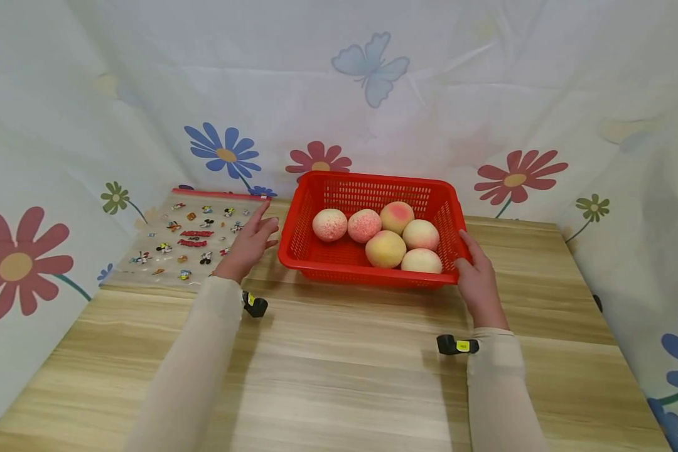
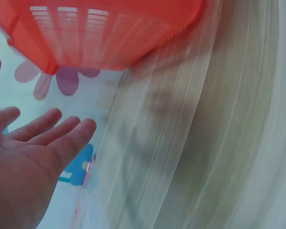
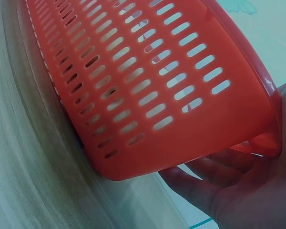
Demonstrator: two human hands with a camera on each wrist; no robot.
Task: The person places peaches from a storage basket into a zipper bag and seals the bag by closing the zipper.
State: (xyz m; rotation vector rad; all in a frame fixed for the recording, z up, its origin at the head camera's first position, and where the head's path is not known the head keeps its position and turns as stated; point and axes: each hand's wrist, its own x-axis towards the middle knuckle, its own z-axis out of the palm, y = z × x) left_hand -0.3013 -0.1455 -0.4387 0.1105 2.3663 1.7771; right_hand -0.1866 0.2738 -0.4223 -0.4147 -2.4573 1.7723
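A red slotted plastic basket [image 1: 367, 271] stands on the wooden table [image 1: 339, 376] and holds several pink-and-cream peaches [image 1: 385, 248]. My right hand [image 1: 477, 279] grips the basket's near right corner, thumb along the rim. In the right wrist view the fingers [image 3: 214, 174] curl under the basket [image 3: 148, 90]. My left hand [image 1: 251, 242] hovers just left of the basket with fingers straight and spread, not touching it. The left wrist view shows that open palm [image 2: 33, 152] below the basket's corner [image 2: 100, 33].
A clear zip bag [image 1: 192, 235] printed with cartoon figures lies flat at the table's back left, under my left hand. Flowered cloth [image 1: 373, 94] hangs close behind and on both sides. Bare wood stretches in front of the basket.
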